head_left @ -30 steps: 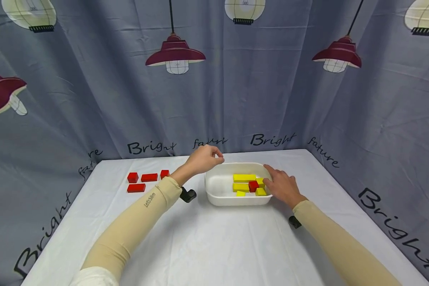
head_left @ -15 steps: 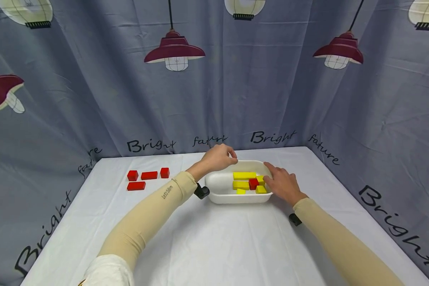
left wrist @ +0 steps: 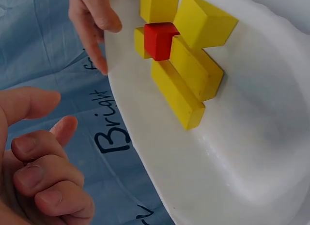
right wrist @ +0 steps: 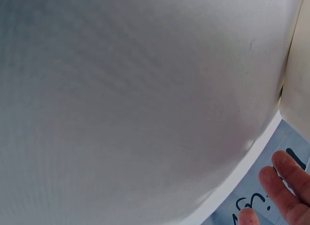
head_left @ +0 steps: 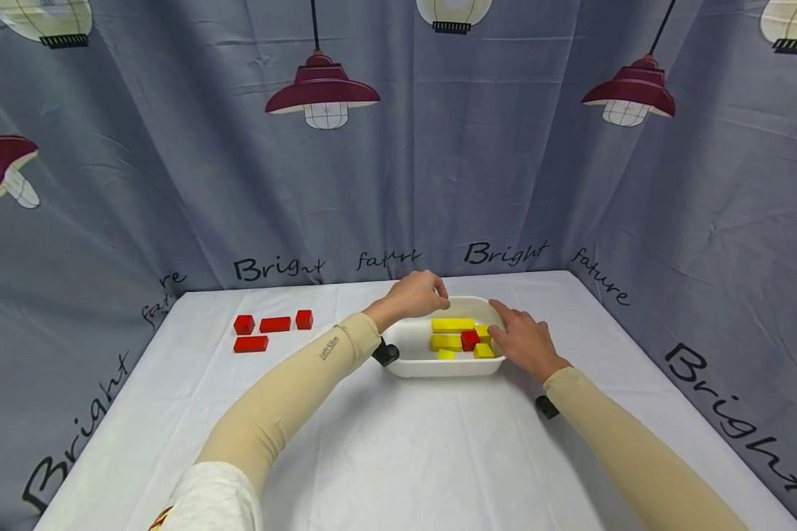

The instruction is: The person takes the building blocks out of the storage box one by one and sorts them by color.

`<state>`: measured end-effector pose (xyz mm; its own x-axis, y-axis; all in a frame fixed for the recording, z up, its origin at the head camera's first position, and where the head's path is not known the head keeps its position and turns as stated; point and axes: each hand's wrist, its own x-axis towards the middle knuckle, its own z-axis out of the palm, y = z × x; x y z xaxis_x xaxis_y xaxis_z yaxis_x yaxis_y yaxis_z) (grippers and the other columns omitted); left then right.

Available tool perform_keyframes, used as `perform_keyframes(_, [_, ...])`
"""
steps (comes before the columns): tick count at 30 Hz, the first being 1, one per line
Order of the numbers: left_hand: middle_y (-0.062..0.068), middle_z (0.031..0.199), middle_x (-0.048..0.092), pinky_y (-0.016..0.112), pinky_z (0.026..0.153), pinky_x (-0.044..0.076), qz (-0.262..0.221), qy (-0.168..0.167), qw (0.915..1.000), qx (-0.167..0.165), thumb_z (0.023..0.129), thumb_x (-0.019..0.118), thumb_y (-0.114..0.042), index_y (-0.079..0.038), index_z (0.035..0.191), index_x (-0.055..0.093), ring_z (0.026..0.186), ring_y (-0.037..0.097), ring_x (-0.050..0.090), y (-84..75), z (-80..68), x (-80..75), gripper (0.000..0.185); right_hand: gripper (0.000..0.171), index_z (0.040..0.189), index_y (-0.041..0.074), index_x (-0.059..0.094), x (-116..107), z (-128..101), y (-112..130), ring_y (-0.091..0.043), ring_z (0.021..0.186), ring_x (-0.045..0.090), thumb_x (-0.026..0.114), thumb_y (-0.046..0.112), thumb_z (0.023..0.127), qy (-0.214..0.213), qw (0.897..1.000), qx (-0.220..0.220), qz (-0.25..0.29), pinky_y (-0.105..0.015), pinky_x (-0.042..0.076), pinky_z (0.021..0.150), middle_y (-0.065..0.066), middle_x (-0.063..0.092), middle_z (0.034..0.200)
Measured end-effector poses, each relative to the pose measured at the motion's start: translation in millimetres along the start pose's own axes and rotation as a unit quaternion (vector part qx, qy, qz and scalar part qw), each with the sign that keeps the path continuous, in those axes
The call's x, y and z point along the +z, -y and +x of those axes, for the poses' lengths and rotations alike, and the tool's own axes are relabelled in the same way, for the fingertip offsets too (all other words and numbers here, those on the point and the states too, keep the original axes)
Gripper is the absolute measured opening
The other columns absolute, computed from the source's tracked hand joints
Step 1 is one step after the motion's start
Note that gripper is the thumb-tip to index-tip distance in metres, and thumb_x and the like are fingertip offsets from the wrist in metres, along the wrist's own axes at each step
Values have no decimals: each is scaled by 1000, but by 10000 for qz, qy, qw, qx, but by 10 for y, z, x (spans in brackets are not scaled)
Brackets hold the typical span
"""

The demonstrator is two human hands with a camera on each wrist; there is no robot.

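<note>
A white tub (head_left: 446, 369) on the table holds several yellow blocks (head_left: 453, 325) and one red cube (head_left: 469, 340). Over the tub's far left part is my left hand (head_left: 417, 295). Its fingers are loosely bent, with nothing between thumb and forefinger in the left wrist view. My right hand (head_left: 525, 341) rests at the tub's right end, fingers extended along the rim and thumb tip just over it. In the left wrist view the red cube (left wrist: 159, 41) lies among the yellow blocks (left wrist: 179, 94).
Left of the tub, several red blocks (head_left: 275, 324) lie on the white tablecloth (head_left: 425, 457). A grey-blue curtain (head_left: 398, 169) printed with lamps hangs behind the table. A black camera piece (head_left: 386, 353) sits under the left wrist, and another black piece (head_left: 547, 406) under the right.
My left hand has moved right, from the tub's left end to over its far left part. My right hand stays at the right rim, and the blocks keep their places.
</note>
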<state>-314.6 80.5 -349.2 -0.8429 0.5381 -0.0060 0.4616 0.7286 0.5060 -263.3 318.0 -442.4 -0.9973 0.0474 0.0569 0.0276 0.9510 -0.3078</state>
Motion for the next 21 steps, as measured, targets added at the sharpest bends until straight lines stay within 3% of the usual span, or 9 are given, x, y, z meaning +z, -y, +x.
perform_keyframes(11, [-3, 92, 69, 31, 73, 52, 94, 451, 9989, 77, 92, 71, -28, -16, 94, 72, 83, 17, 62, -55, 187, 105, 12, 61, 158, 17, 31, 7, 1, 1, -45, 132, 45, 42, 34, 100, 44, 10000, 74, 39, -73, 26, 108, -23, 50, 147])
perform_keyframes(21, [0, 98, 71, 33, 82, 53, -17, 933, 9956, -12, 90, 72, -28, -13, 97, 73, 89, 18, 62, -59, 331, 229, 16, 61, 158, 16, 32, -4, -15, 12, -46, 132, 45, 43, 34, 100, -7, 10000, 68, 36, -74, 27, 107, -22, 51, 147])
